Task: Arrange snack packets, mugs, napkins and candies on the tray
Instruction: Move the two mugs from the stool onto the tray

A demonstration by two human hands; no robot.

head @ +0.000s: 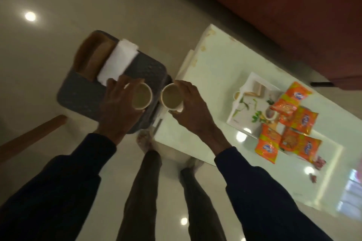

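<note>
Presently, one mug (142, 96) is gripped over the grey tray (78, 94) by fingers of the left hand (117, 109). A second mug (172, 96) is clasped by fingers of the right hand (195, 109).

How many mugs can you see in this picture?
4. One mug in the left hand above the grey tray, one in the right hand, two on the white tray on the table; packets may hide more.

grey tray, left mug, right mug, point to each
grey tray (78, 96): head view, bare floor near its left edge.
left mug (142, 96): head view, middle of its open top.
right mug (172, 96): head view, middle of its open top.
</note>
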